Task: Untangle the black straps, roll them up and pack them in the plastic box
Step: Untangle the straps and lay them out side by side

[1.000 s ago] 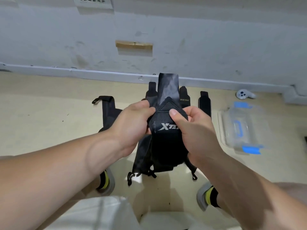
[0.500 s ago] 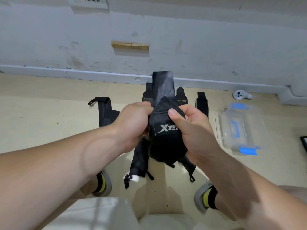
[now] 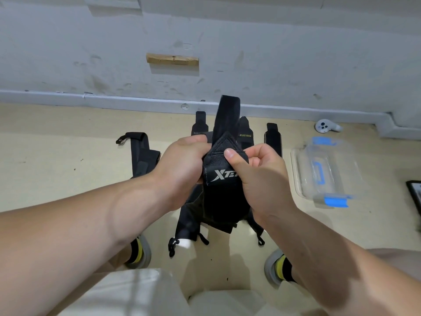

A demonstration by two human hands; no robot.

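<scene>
A wide black strap [image 3: 222, 197] with a white logo hangs in front of me, its narrow end pointing up. My left hand [image 3: 180, 169] grips its left edge. My right hand [image 3: 257, 176] pinches the right edge, thumb on the front near the logo. More black straps lie on the floor behind it: one at the left [image 3: 142, 156], several side by side at the back [image 3: 273, 137], and loose ends [image 3: 182, 226] hang below my hands. The clear plastic box [image 3: 328, 169] with blue clips sits closed on the floor to the right.
A white hand controller [image 3: 325, 127] lies by the wall at the back right. A dark flat object [image 3: 415, 197] shows at the right edge. My shoes [image 3: 276, 265] stand on the beige floor below the straps. The grey wall runs across the back.
The strap's lower part has come up higher between my hands and bunched shorter. Both hands keep their hold in nearly the same place.
</scene>
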